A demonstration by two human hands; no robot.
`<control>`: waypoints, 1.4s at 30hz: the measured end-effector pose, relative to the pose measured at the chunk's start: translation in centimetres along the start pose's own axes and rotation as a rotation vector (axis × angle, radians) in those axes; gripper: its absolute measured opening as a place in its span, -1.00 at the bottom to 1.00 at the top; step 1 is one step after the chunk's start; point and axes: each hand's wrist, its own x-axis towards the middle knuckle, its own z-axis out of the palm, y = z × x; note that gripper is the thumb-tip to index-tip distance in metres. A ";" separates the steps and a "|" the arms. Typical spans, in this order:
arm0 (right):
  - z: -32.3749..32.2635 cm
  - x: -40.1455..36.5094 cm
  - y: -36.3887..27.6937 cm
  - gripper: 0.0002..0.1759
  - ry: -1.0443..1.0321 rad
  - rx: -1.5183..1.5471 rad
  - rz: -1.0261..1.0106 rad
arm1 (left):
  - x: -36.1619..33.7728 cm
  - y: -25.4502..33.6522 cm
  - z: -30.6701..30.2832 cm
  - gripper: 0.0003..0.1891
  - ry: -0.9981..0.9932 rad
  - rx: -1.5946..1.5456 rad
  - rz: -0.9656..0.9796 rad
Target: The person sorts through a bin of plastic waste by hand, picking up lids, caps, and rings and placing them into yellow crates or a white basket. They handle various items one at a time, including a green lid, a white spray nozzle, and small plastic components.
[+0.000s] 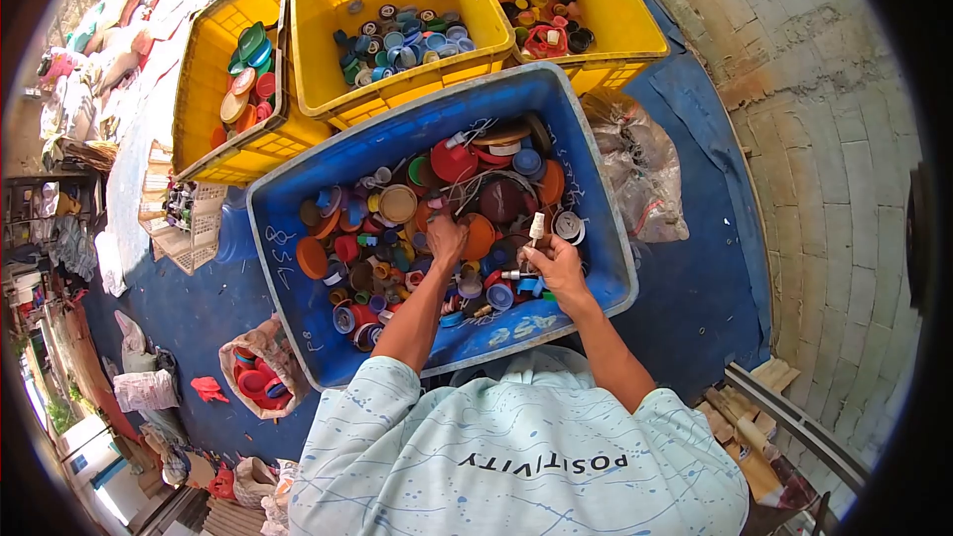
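The blue crate (283, 313) in front of me holds a heap of mixed plastic caps and lids. My left hand (447, 238) reaches into the middle of the heap, fingers curled down beside an orange lid (477, 236); I cannot tell what is in them. Over the right part of the heap, my right hand (558, 266) pinches a small white pump nozzle (537, 225) upright between thumb and fingers. Just below those fingers is another whitish nozzle piece (515, 275). A round tan lid (397, 203) lies left of my left hand, and a red lid (454, 161) farther back.
Behind the crate stand yellow crates: the left one (189, 119) with lids, the middle one (318, 60) with blue caps, the right one (635, 35) with reddish caps. A clear plastic bag (645, 174) sits right. A sack (283, 337) of red caps stands left.
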 end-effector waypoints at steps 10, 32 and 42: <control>-0.9 0.0 0.2 -0.82 -0.054 -0.060 0.027 | -0.4 0.9 0.6 -0.49 -0.002 -0.109 -0.110; 21.9 -7.8 0.1 -0.81 -0.722 -0.104 0.164 | -21.7 -3.5 -22.6 -0.85 0.377 -1.649 -0.514; 39.8 -15.6 10.7 -0.79 -0.808 -0.379 0.151 | -31.9 -20.8 -32.3 -0.85 0.576 -1.773 -0.572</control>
